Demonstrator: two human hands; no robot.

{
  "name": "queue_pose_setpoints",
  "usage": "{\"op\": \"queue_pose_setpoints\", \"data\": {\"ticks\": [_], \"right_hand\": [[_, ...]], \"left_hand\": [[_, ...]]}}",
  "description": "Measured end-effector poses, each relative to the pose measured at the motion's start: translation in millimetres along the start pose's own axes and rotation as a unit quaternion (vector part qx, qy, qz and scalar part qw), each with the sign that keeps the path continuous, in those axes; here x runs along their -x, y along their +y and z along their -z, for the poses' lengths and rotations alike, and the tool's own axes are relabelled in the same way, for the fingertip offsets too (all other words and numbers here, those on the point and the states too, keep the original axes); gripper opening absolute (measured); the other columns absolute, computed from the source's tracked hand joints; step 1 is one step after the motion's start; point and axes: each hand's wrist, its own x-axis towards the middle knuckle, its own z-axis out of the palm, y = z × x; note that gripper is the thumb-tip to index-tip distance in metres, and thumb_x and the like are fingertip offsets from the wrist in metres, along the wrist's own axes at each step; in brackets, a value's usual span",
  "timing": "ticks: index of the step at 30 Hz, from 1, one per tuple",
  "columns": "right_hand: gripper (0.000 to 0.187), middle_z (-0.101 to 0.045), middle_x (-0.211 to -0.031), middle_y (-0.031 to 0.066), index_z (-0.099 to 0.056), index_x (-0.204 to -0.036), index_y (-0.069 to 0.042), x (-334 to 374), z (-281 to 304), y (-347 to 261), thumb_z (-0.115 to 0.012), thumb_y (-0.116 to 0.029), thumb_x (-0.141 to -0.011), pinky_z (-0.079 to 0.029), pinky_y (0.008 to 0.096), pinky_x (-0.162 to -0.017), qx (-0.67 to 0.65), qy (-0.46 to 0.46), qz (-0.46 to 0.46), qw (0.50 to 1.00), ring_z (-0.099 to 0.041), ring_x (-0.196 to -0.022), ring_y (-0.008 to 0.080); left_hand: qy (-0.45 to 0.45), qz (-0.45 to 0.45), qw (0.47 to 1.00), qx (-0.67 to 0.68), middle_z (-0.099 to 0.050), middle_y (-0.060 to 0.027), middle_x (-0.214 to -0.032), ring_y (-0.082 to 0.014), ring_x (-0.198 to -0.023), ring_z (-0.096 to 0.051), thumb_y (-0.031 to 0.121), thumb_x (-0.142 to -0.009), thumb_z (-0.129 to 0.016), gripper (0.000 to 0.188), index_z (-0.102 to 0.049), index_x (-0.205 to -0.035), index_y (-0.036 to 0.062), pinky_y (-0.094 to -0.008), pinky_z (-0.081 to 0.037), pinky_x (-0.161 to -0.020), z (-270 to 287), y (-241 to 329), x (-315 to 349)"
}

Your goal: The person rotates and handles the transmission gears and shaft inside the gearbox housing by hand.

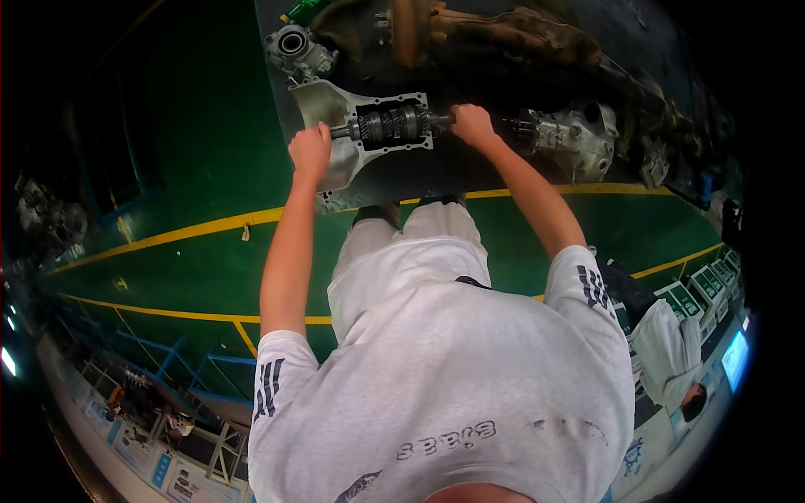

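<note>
A dark steel gear shaft (391, 124) with several gears lies across the opening of a pale metal gearbox housing half (322, 102). My left hand (310, 151) is closed round the thin left end of the shaft, over the flared part of the housing. Round the shaft's right end, just past the housing's edge, the fingers of my right hand (473, 124) are wrapped. Both arms reach out straight. How far the shaft sits down in the housing, I cannot tell.
On the dark workbench (470, 172), a second metal casing (579, 134) lies to the right. A smaller round-bored casting (295, 49) stands behind on the left. A long rusty axle (511, 33) runs along the back. Another person (667, 348) is at the far lower right.
</note>
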Motion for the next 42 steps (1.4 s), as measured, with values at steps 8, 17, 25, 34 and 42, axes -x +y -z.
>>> {"op": "queue_pose_setpoints", "data": {"ticks": [8,17,25,34,42], "right_hand": [[0.018,-0.066,-0.084,0.0161,-0.064,-0.08,-0.003,-1.4,-20.4,12.2,-0.066,-0.01,-0.064,-0.052,0.0419,-0.072,0.049,0.134,0.019,0.99,-0.064,-0.084,0.0327],[0.033,-0.065,-0.101,0.0256,-0.068,-0.095,0.003,-33.8,15.2,12.6,-0.055,-0.014,-0.07,-0.051,0.0424,-0.082,0.032,-0.198,0.023,0.979,-0.063,-0.096,0.0385],[0.024,-0.068,-0.092,0.0206,-0.07,-0.085,-0.001,-20.3,5.4,7.6,-0.061,-0.015,-0.068,-0.053,0.0424,-0.077,0.047,-0.081,0.009,0.996,-0.065,-0.088,0.0365],[0.019,-0.068,-0.084,0.0173,-0.069,-0.084,-0.007,-2.0,-19.4,0.0,-0.065,-0.011,-0.066,-0.054,0.0426,-0.074,0.009,0.134,-0.06,0.989,-0.066,-0.083,0.035],[0.023,-0.066,-0.088,0.0238,-0.07,-0.083,-0.004,-17.0,4.8,24.6,-0.059,-0.015,-0.066,-0.052,0.044,-0.08,-0.008,-0.045,0.003,0.999,-0.064,-0.089,0.0379]], "left_hand": [[-0.176,0.087,0.979,0.047,-0.065,-0.0292,-0.091,-0.0463,-0.088,-0.062,0.039,-0.093,-0.036,0.055,-0.069,-0.083,-0.0033,-0.0511,-0.049,-0.083,-15.8,-11.2,-31.4],[0.021,-0.014,1.0,-0.015,-0.064,-0.0244,-0.068,-0.042,-0.064,-0.063,0.032,-0.096,-0.038,0.054,-0.065,-0.061,-0.0001,-0.0509,-0.051,-0.064,-17.1,-4.5,-7.4],[-0.036,-0.026,0.998,-0.035,-0.064,-0.0242,-0.07,-0.0411,-0.067,-0.063,0.035,-0.096,-0.038,0.055,-0.064,-0.063,-0.0008,-0.051,-0.05,-0.064,-5.0,4.1,-6.0],[-0.247,0.005,0.969,0.009,-0.065,-0.027,-0.094,-0.0437,-0.091,-0.063,0.044,-0.097,-0.031,0.061,-0.069,-0.085,-0.0015,-0.05,-0.048,-0.084,-6.1,-5.9,-40.0],[0.06,-0.097,0.993,0.042,-0.066,-0.0211,-0.074,-0.0388,-0.07,-0.065,0.035,-0.097,-0.04,0.05,-0.065,-0.069,0.0018,-0.0485,-0.051,-0.062,0.2,9.5,3.3]]}}
